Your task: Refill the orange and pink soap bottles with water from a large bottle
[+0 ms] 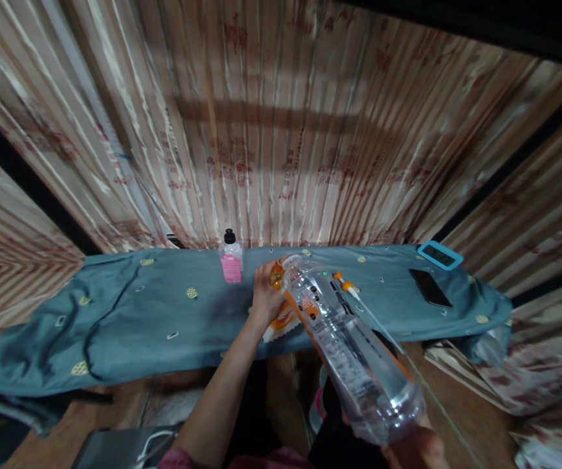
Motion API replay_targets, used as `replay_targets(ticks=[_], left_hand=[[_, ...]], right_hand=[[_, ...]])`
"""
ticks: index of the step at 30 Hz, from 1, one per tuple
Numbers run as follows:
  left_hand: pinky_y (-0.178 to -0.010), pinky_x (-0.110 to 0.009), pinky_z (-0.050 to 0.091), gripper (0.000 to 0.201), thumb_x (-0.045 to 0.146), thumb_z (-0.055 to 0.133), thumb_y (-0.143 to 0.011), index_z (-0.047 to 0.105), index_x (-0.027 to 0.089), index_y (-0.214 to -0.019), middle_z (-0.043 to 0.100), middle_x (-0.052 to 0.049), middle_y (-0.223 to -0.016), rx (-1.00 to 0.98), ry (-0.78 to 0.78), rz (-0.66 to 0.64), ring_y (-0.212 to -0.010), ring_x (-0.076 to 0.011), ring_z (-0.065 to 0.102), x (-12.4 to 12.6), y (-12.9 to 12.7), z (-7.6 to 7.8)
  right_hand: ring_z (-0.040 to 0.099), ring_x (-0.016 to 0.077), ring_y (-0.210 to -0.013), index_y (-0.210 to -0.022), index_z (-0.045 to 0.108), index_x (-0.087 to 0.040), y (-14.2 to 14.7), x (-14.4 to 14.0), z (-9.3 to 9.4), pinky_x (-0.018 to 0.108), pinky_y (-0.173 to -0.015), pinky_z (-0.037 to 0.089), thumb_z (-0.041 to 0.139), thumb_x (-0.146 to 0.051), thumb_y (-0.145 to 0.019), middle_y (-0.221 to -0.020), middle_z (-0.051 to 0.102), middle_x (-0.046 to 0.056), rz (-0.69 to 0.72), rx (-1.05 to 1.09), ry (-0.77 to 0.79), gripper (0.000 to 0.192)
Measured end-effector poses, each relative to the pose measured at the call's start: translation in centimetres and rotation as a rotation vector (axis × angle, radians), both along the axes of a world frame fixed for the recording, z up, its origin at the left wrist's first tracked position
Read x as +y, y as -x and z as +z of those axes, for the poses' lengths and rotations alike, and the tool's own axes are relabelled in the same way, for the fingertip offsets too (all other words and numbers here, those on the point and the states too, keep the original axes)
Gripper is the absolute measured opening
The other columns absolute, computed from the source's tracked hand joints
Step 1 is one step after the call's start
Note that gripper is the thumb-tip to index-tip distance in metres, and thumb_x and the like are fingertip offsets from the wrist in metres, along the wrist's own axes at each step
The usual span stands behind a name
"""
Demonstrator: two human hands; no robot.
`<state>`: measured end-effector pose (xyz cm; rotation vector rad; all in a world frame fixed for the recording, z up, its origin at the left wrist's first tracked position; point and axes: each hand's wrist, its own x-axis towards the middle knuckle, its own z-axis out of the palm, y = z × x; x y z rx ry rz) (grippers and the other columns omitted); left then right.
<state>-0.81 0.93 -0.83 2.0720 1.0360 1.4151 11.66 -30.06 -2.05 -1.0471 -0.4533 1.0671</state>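
A large clear plastic bottle [349, 345] with an orange-edged label lies tilted across the view, its open mouth up by my left hand. My right hand [422, 446] is closed around its base end, partly hidden behind the plastic. My left hand [266, 293] is wrapped round a small amber, see-through object [277, 275] touching the bottle's mouth; its full shape is hidden. Under that hand shows an orange and white piece with a zigzag edge [281, 322]. Right of the bottle lies an orange pump head [344, 283] with a long pale tube.
A squeeze bottle with a pink label and black cap [232, 260] stands at the back of the cloth-covered table [129, 319]. To the right lie a dark phone [430, 288] and a blue-framed device [439, 255]. Pleated curtains [271, 130] hang behind.
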Motion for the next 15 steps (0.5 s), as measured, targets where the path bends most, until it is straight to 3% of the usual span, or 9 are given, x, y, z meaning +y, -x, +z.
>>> replay_targets(ticks=[4,6,8,12,15], left_hand=[[-0.093,-0.043,0.054,0.03,0.038,0.072,-0.086,0.066,0.019,-0.109,0.072,-0.008,-0.105,0.009,-0.012,0.012,-0.099,-0.0257,0.067,0.2,-0.1,-0.3],[-0.093,-0.042,0.053,0.03,0.039,0.072,-0.087,0.066,0.02,-0.109,0.072,-0.008,-0.106,0.011,-0.005,0.007,-0.1,-0.0254,0.066,0.2,-0.1,-0.3],[-0.094,-0.042,0.053,0.03,0.04,0.071,-0.088,0.066,0.021,-0.111,0.072,-0.008,-0.107,0.014,0.017,0.004,-0.1,-0.025,0.066,0.1,0.0,-0.1],[-0.095,-0.043,0.052,0.033,0.042,0.07,-0.087,0.066,0.02,-0.113,0.072,-0.008,-0.109,0.021,0.074,-0.006,-0.101,-0.0258,0.065,-0.1,0.2,0.3],[-0.095,-0.043,0.052,0.038,0.042,0.074,-0.084,0.066,0.021,-0.115,0.072,-0.008,-0.111,0.008,0.108,-0.028,-0.103,-0.0267,0.065,-0.1,0.4,0.6]], right_hand=[[0.072,0.0341,-0.113,-0.116,0.076,-0.033,0.3,0.6,0.5,0.039,-0.084,0.064,0.08,-0.071,-0.063,-0.139,0.068,0.008,0.029,0.127,0.043,0.065],[0.073,0.0332,-0.11,-0.11,0.079,-0.032,1.6,1.4,1.8,0.039,-0.086,0.063,0.077,-0.079,-0.061,-0.128,0.075,0.008,-0.116,0.203,0.055,0.068],[0.077,0.0308,-0.098,-0.098,0.081,-0.034,3.0,2.3,3.4,0.04,-0.085,0.063,0.079,-0.075,-0.062,-0.109,0.082,0.004,-0.217,0.266,0.059,0.055],[0.079,0.03,-0.078,-0.086,0.08,-0.029,4.5,3.7,5.8,0.042,-0.072,0.065,0.083,-0.069,-0.063,-0.085,0.082,0.006,-0.189,0.246,0.038,0.047],[0.077,0.0287,-0.07,-0.083,0.08,-0.025,4.4,4.2,6.4,0.037,-0.057,0.063,0.087,-0.065,-0.057,-0.08,0.081,0.008,-0.182,0.258,0.063,0.049]])
